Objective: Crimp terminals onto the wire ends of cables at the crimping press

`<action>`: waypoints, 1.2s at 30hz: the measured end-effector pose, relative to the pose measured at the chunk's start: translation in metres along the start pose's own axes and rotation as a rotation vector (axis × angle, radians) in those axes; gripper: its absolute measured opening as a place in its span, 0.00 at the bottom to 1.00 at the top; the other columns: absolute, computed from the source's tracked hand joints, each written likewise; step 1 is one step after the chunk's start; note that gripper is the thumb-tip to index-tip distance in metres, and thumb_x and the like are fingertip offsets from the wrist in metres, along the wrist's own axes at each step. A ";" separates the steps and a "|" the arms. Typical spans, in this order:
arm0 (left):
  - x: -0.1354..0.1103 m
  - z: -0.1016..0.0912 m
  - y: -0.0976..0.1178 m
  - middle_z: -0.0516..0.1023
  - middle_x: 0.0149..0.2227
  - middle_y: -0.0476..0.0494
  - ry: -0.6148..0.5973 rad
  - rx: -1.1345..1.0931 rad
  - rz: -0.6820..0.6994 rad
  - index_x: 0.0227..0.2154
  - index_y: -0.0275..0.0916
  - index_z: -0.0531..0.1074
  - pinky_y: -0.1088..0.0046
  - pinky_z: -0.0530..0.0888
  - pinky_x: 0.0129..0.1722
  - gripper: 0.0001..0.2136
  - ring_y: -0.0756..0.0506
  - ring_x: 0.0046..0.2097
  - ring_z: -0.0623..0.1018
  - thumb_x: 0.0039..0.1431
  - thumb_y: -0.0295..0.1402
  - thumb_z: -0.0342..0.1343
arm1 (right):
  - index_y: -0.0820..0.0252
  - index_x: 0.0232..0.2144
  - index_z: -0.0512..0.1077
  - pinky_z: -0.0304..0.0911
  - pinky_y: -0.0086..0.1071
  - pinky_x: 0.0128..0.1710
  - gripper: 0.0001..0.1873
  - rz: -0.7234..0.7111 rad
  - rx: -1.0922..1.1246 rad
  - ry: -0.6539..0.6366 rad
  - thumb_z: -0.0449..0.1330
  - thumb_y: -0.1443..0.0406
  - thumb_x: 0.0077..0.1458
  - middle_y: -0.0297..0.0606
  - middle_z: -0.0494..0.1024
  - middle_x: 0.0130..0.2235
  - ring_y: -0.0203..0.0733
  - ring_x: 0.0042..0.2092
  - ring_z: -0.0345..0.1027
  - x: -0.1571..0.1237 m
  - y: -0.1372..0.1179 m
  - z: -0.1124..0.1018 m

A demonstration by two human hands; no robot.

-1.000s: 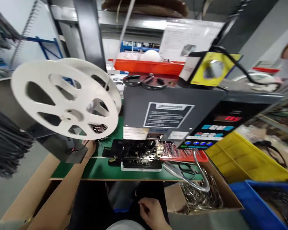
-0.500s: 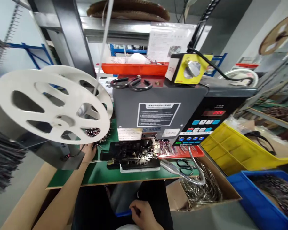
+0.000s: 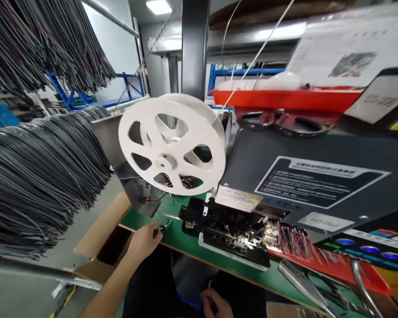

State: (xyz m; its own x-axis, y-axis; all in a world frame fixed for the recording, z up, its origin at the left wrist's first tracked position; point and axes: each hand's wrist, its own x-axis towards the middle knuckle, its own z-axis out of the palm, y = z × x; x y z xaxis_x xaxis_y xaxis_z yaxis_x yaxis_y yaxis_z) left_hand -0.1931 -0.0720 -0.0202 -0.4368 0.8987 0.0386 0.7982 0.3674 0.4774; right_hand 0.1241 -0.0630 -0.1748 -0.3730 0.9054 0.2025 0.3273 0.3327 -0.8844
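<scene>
My left hand is closed around the dark handles of small scissors, whose metal tips point right. The tips are close to a thin toothed metal strip that runs into the black-and-metal mechanism of a bench machine. My right hand rests low over my lap with its fingers curled, and I see nothing in it. Above the scissors stands a large white reel.
Bundles of grey wires hang at the left. The machine's grey housing fills the right. A red tray of wires and a flexible metal tube lie right of the mechanism. An open cardboard box stands below the green tabletop's left end.
My view has swung left and closer. My left hand has come from behind the reel to the table's front edge with the scissors. My right hand stays curled over my lap.
</scene>
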 end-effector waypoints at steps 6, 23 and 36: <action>-0.076 0.011 0.043 0.76 0.30 0.48 -0.185 -0.565 0.014 0.40 0.38 0.75 0.76 0.67 0.31 0.12 0.49 0.30 0.73 0.66 0.38 0.50 | 0.57 0.51 0.72 0.70 0.31 0.28 0.20 0.191 0.562 -0.260 0.58 0.53 0.62 0.35 0.75 0.29 0.39 0.27 0.71 0.033 -0.098 -0.001; -0.083 0.054 0.120 0.72 0.48 0.40 -0.231 -0.998 0.336 0.50 0.44 0.73 0.64 0.71 0.51 0.13 0.43 0.50 0.74 0.64 0.34 0.57 | 0.58 0.35 0.72 0.63 0.24 0.24 0.08 0.184 0.679 -0.037 0.64 0.60 0.61 0.29 0.71 0.24 0.30 0.23 0.65 0.045 -0.120 -0.049; -0.071 0.038 0.145 0.75 0.30 0.47 -0.202 -0.527 0.419 0.30 0.41 0.71 0.69 0.70 0.39 0.07 0.46 0.35 0.73 0.64 0.29 0.51 | 0.56 0.35 0.67 0.64 0.26 0.20 0.16 0.303 0.786 0.098 0.63 0.52 0.59 0.28 0.70 0.22 0.32 0.21 0.64 0.050 -0.126 -0.052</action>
State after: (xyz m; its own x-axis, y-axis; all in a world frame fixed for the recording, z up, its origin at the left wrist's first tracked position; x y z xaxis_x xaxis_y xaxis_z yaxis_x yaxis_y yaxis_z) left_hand -0.0308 -0.0741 0.0130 -0.0100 0.9848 0.1732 0.5529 -0.1389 0.8216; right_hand 0.1093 -0.0462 -0.0310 -0.2777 0.9567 -0.0869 -0.3109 -0.1751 -0.9342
